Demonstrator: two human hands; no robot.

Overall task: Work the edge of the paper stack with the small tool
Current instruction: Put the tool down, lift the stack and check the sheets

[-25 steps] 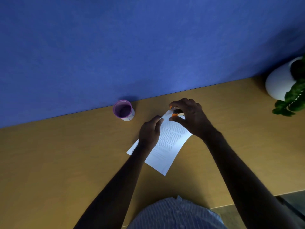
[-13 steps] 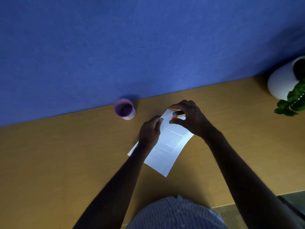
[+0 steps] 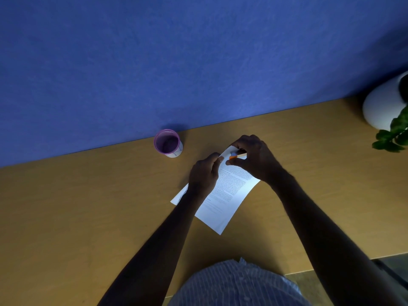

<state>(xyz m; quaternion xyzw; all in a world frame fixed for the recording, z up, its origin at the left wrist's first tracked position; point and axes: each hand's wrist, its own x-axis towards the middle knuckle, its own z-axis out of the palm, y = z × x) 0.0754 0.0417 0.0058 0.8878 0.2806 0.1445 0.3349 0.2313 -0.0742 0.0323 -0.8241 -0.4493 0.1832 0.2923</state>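
A white printed paper stack [image 3: 227, 191] lies slanted on the wooden desk [image 3: 88, 206]. My right hand [image 3: 254, 157] pinches a small orange tool [image 3: 234, 156] at the stack's far top corner, thumb below and fingers curled over it. The corner of the paper is lifted slightly there. My left hand [image 3: 204, 173] rests on the stack's left edge, its fingertips holding the paper just left of the tool. Most of the tool is hidden by my right fingers.
A purple-rimmed cup [image 3: 168, 143] stands by the blue wall [image 3: 176, 62], left of the paper. A white plant pot [image 3: 382, 107] with green leaves [image 3: 393, 135] sits at the desk's far right. The desk's near edge runs by my striped shirt [image 3: 238, 283].
My right hand has shifted the orange tool slightly along the top corner of the stack. My left hand has stayed in place on the paper.
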